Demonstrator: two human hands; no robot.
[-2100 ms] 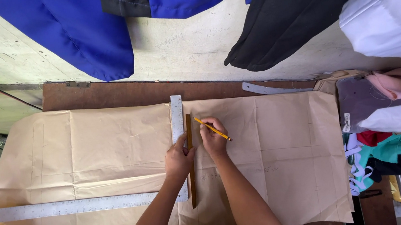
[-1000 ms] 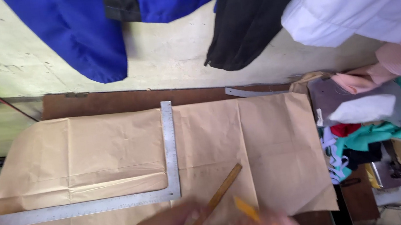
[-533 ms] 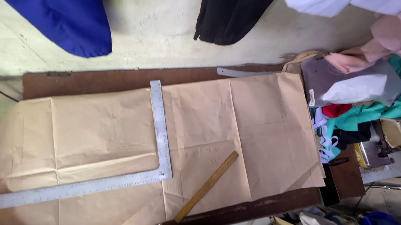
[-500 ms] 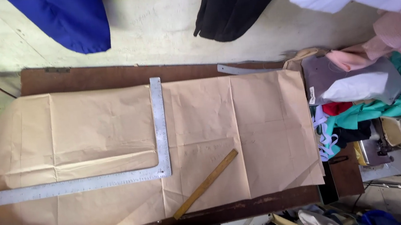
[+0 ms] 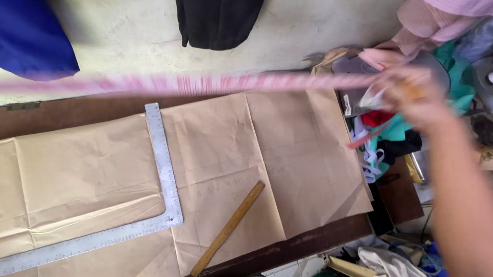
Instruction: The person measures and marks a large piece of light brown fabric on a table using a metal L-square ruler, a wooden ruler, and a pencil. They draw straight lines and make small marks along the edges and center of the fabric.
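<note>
Workshop wall hung with garments above; brown paper (image 5: 250,168) covers tabletop (image 5: 42,114); right hand (image 5: 416,99), past the right edge, closed on blurred pink measuring tape (image 5: 192,84) sweeping across; left hand unseen; metal square (image 5: 164,165), wooden ruler (image 5: 228,228) lie idle.

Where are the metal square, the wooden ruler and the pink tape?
metal square (image 5: 164,165), head view, on its upright arm.
wooden ruler (image 5: 228,228), head view, mid-length.
pink tape (image 5: 204,83), head view, on the blurred stretch above the paper.
</note>
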